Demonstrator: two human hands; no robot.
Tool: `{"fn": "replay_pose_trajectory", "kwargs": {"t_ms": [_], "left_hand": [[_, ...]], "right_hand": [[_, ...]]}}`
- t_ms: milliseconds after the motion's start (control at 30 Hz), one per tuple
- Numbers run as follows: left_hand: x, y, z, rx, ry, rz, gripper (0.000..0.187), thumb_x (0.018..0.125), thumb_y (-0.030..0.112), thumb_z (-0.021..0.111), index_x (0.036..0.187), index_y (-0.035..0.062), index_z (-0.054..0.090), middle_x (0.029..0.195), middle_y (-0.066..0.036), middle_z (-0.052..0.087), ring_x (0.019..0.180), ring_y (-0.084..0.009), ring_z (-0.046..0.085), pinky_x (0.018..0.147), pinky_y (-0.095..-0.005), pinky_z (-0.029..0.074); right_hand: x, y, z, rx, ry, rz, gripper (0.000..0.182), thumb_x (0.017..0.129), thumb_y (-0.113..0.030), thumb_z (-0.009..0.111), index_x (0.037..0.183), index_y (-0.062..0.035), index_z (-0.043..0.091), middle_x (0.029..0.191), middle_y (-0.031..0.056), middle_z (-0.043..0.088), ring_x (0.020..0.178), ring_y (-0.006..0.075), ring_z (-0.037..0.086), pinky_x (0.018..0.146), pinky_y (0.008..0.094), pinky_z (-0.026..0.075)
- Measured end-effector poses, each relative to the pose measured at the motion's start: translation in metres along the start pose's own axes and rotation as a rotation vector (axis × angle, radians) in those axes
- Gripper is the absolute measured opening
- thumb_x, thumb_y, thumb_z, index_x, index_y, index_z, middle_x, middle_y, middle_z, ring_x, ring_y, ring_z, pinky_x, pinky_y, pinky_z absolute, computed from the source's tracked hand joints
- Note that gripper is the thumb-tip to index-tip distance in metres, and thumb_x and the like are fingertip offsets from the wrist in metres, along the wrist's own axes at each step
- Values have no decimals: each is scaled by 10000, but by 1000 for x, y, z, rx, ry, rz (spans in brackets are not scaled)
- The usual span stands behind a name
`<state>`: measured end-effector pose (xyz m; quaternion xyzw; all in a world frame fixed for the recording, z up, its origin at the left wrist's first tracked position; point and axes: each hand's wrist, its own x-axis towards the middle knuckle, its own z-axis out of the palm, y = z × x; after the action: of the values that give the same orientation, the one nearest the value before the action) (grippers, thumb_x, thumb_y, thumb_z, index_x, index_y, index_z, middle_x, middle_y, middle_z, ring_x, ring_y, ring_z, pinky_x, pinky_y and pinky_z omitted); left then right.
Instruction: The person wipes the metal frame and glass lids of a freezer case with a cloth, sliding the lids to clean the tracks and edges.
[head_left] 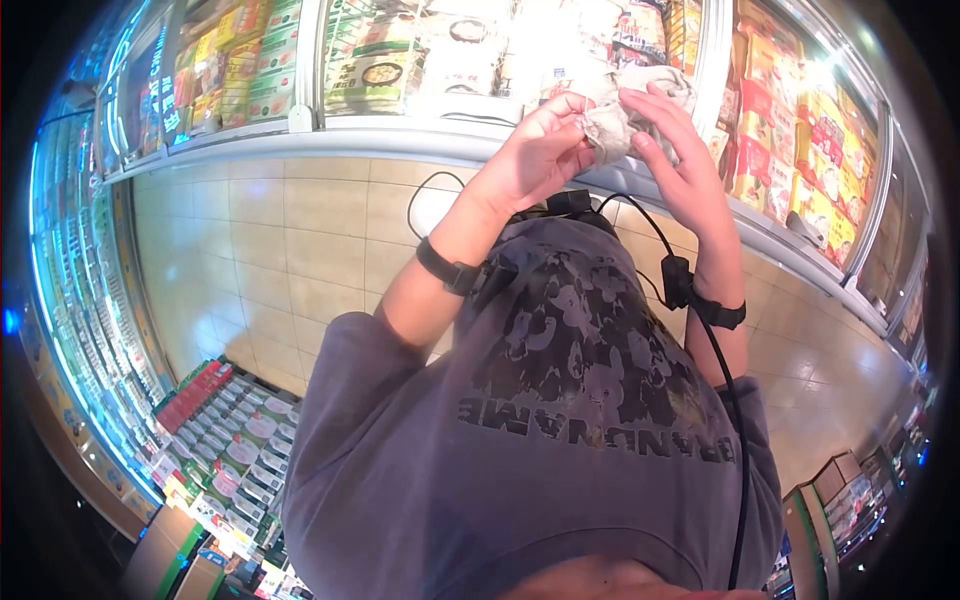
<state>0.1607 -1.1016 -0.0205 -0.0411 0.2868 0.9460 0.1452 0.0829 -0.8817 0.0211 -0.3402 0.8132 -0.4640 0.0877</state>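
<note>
A crumpled pale grey-beige cloth (607, 132) is bunched up between my two hands, over the front edge of a freezer case. My left hand (545, 150) pinches its near left side between thumb and fingers. On the other side, my right hand (678, 150) has its thumb and fingers curved around the cloth, with a fold of it showing beyond the fingers. Parts of the cloth are hidden behind the fingers. Each wrist wears a black strap.
The freezer case's white front rail (400, 142) runs just ahead of me; bagged frozen foods (375, 75) and yellow-red packages (800, 150) lie inside. A black cable (735, 400) hangs along my right side. Stacked goods (230, 430) stand behind left on the tiled floor (260, 250).
</note>
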Motion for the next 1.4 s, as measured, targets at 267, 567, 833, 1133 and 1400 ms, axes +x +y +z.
{"fn": "replay_pose_trajectory", "kwargs": {"t_ms": [267, 567, 833, 1133, 1400], "left_hand": [[-1, 1, -27, 371, 35, -107, 280, 1099, 53, 513, 1378, 49, 536, 1178, -42, 677, 938, -151, 656, 865, -276, 528], [15, -55, 10, 1383, -343, 718, 707, 828, 15, 674, 1512, 113, 523, 1574, -248, 415, 1399, -448, 440, 1204, -528, 313], [35, -91, 42, 1855, -155, 735, 685, 841, 28, 724, 1491, 190, 580, 1503, -70, 529, 1425, -318, 453, 1154, -510, 316], [44, -94, 73, 1647, -44, 553, 392, 938, 62, 691, 1324, 132, 705, 1445, -118, 624, 1332, -335, 553, 1142, -481, 349], [39, -101, 28, 1801, -29, 431, 346, 966, 101, 687, 1307, 150, 717, 1464, -118, 607, 1321, -351, 545, 1152, -496, 345]], "right_hand": [[7, -42, -5, -78, -257, 357, 225, 1047, -182, 699, 1184, -6, 722, 1015, 50, 691, 930, 152, 632, 736, 294, 509], [-65, -60, -24, 417, 117, 344, 68, 1031, -13, 670, 1097, 0, 682, 1121, 56, 619, 1117, 167, 589, 1011, 345, 474], [-93, -24, -78, 630, 566, 140, 254, 1142, -154, 487, 1328, -18, 595, 1339, 207, 683, 1280, 330, 654, 1110, 430, 492], [-186, 6, -272, 545, 989, -48, 233, 1141, -187, 502, 1254, -22, 621, 1081, 119, 689, 966, 237, 665, 1085, 517, 505], [-135, 82, -172, -104, 621, 294, 219, 1072, -164, 663, 1227, -23, 726, 1032, 75, 687, 943, 216, 662, 918, 357, 547]]}}
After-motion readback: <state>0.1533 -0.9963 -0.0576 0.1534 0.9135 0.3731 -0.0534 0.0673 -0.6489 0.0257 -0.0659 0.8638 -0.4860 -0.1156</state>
